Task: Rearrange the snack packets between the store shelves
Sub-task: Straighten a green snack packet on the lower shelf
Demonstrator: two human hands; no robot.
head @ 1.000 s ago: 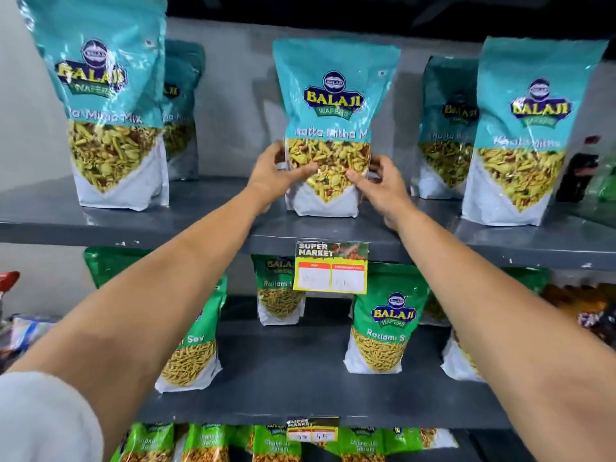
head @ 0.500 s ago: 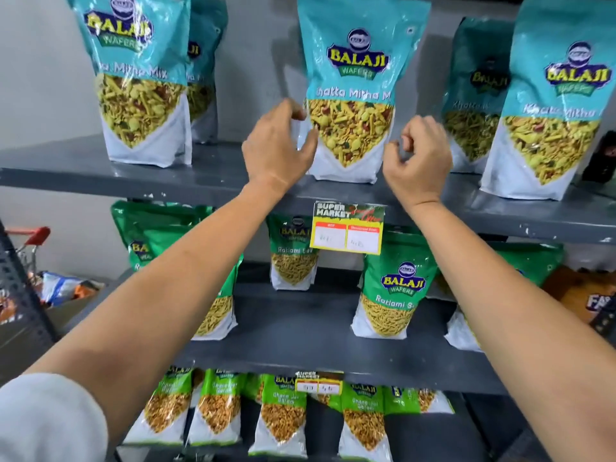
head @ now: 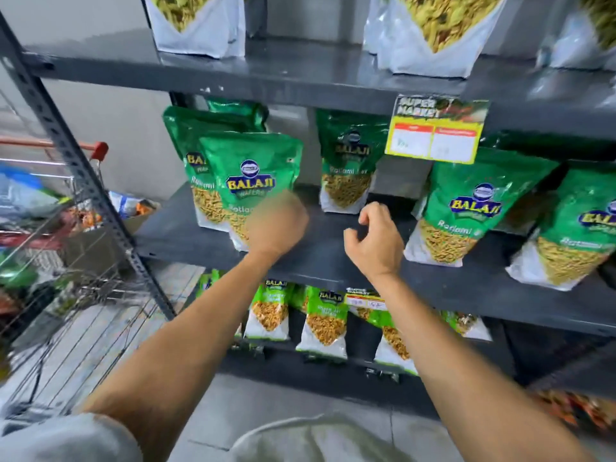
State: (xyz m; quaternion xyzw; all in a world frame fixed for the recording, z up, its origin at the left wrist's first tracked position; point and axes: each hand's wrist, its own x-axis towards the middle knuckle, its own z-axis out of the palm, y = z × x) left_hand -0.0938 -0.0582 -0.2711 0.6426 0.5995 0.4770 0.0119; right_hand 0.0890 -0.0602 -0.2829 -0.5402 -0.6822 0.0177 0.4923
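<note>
snack packets (head: 251, 181) on the middle shelf (head: 326, 258) look light, crinkly, slippery; best gripped by the sides. left hand (head: 278, 225) blurred, can't tell; right hand (head: 375, 243) loosely curled, empty.

dark grey shelf (head: 333, 251), green snack packets (head: 253, 181) standing upright on it

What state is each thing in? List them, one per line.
Left hand: blurred, at the front green packet, grip unclear.
Right hand: fingers curled, holding nothing.
Front green packet: upright on the middle shelf.
Back green packet: upright, untouched.
Price tag: hanging from the upper shelf edge.
Shopping cart: holds goods.
</note>
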